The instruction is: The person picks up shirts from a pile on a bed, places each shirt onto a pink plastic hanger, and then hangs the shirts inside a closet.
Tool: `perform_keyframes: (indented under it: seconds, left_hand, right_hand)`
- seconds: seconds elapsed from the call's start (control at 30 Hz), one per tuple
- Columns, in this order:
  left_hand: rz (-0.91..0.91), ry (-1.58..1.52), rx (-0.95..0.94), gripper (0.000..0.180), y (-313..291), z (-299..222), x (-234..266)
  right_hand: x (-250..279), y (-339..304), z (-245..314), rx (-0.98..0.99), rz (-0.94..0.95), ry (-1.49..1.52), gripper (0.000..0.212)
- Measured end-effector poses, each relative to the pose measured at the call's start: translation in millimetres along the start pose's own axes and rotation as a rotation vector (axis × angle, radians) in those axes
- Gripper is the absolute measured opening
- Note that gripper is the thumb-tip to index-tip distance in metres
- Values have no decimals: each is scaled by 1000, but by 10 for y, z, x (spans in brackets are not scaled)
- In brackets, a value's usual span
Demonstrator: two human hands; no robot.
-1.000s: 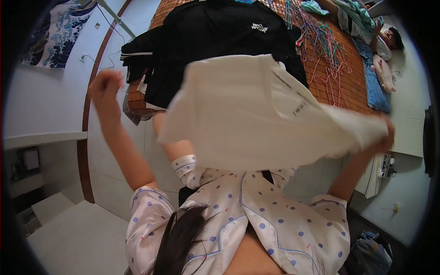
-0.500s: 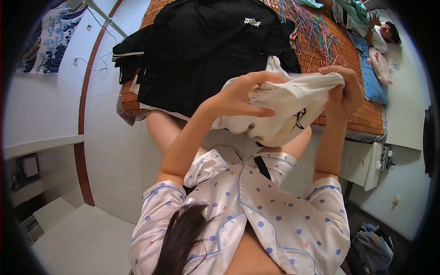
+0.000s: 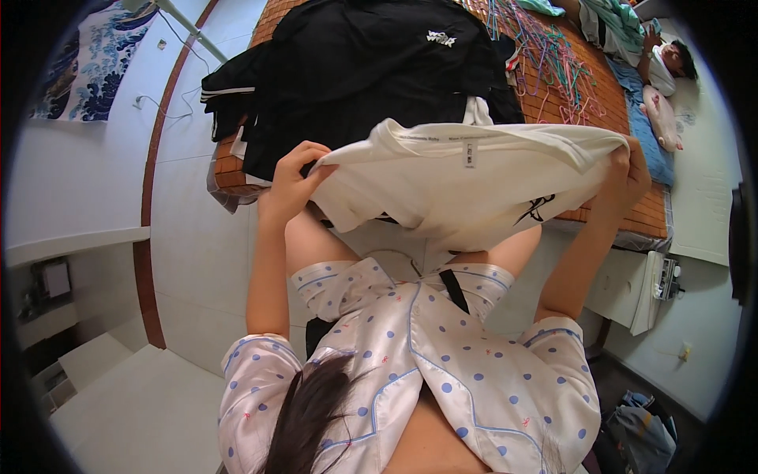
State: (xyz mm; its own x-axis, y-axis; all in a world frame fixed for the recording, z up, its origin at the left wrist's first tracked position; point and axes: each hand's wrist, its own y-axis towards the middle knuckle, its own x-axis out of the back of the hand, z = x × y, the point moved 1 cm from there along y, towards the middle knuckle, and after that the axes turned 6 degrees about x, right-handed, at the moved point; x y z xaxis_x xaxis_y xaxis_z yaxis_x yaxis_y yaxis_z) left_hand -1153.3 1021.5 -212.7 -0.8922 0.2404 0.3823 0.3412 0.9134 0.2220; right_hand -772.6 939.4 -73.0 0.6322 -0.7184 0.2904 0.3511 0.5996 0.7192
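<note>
- Cream T-shirt (image 3: 474,178) hangs between both hands, over the bed edge (image 3: 237,178).
- Left hand (image 3: 288,178) pinches its 9 o'clock corner; right hand (image 3: 632,170) pinches 3 o'clock.
- Soft, light, floppy, I judge: grip hems, keep taut.

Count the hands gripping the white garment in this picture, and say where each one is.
2. The left hand pinches the white garment's left edge; the right hand grips its right end. Both hold it spread above the bed's mat. No other hand touches it.
</note>
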Motion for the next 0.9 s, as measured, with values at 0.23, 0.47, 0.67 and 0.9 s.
perform_keyframes:
  seconds: [0.23,0.47,0.67,0.9]
  left_hand:
    - [-234,-299,215,18,-510,-199,196]
    - [-225,-527,-217,17,-831,-944,866]
    - [-481,199,-103,14,356,-618,603]
    - [-502,732,386,27,1196,849,102]
  right_hand:
    - [456,-119,-23,148,-85,-339,23]
    - [838,-285,634,-184,23,-114,22]
    - [35,236,-6,-345,405,-145,30]
    - [-1322,-5,-1613,-171,608,-952,43]
